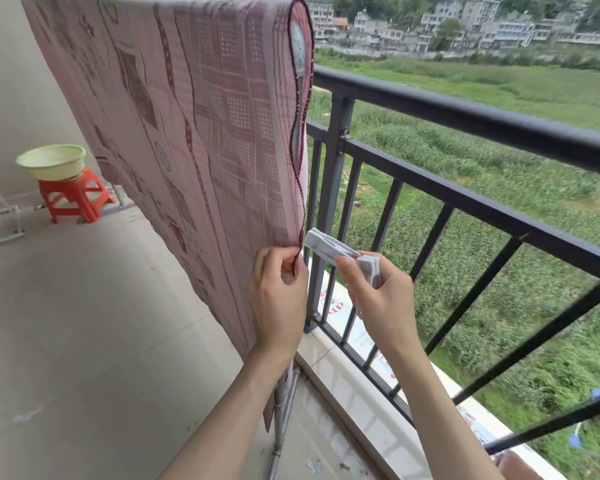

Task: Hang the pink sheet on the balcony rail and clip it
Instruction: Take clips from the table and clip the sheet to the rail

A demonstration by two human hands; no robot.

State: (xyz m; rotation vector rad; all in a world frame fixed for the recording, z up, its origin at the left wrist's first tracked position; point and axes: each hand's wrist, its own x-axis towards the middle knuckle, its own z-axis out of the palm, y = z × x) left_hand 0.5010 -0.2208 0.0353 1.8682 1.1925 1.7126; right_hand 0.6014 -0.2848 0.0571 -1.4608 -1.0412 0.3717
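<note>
Two hands, left hand pinching sheet, right hand gripping clip

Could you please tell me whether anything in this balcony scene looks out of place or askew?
Nothing is damaged or spilled. One oddity: the pink patterned sheet hangs from a bar above the dark metal balcony rail, not on the rail. The left hand pinches its hem while the right hand holds a pale grey plastic clip beside it, not yet attached.

left hand: bare, no ring or glove | right hand: bare, no ring or glove | forearms: both bare to frame edge, no sleeves, watch or bracelet
</note>
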